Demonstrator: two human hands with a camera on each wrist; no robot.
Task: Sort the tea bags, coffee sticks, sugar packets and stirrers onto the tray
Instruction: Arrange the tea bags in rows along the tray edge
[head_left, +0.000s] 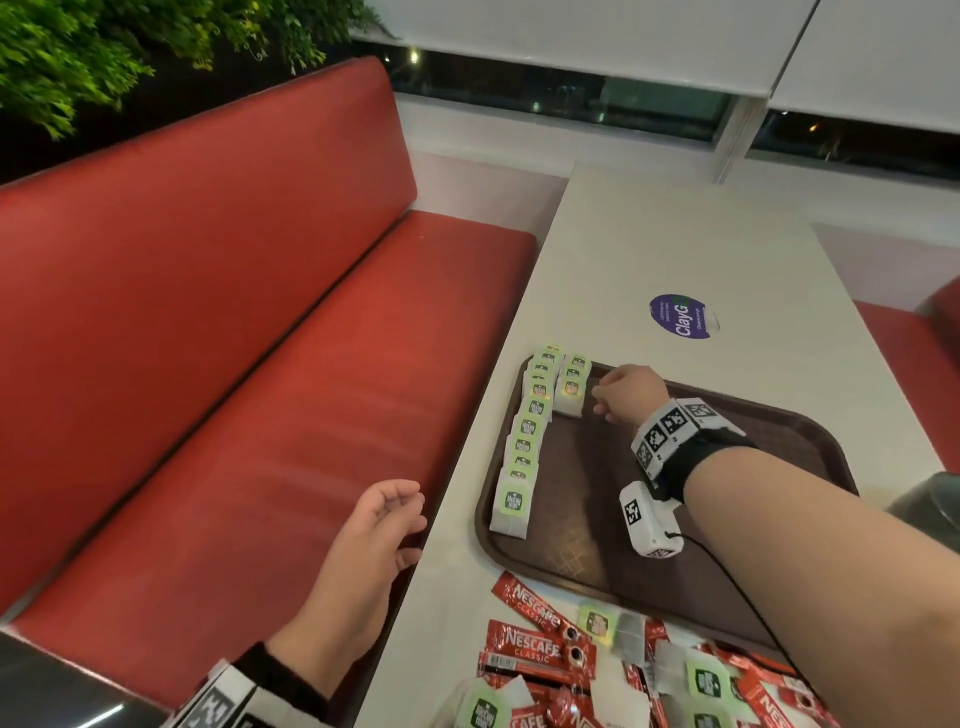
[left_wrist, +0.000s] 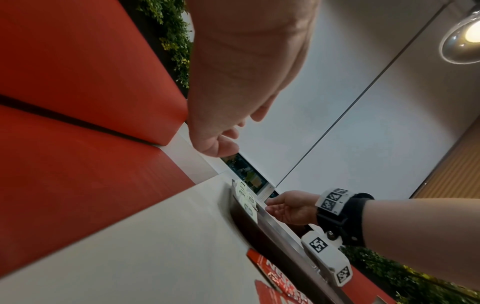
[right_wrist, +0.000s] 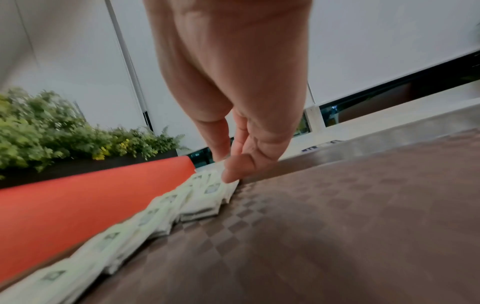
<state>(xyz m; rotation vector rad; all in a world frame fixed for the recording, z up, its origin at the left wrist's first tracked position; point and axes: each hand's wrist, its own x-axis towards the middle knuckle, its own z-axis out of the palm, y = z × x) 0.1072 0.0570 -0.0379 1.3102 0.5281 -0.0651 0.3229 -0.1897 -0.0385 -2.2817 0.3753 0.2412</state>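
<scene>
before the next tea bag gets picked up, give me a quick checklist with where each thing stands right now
1. Right hand free of the short second row of tea bags: not ok, fingertips are at its far end; whether they pinch a bag, cannot tell.
2. Long row of tea bags lined up along the tray's left edge: ok.
3. Bare room on the tray beside the rows: ok.
4. Left hand free: ok, loosely open, holding nothing, at the table edge.
5. Tea bags left in the mixed pile: ok, green labels show among red coffee sticks.
</scene>
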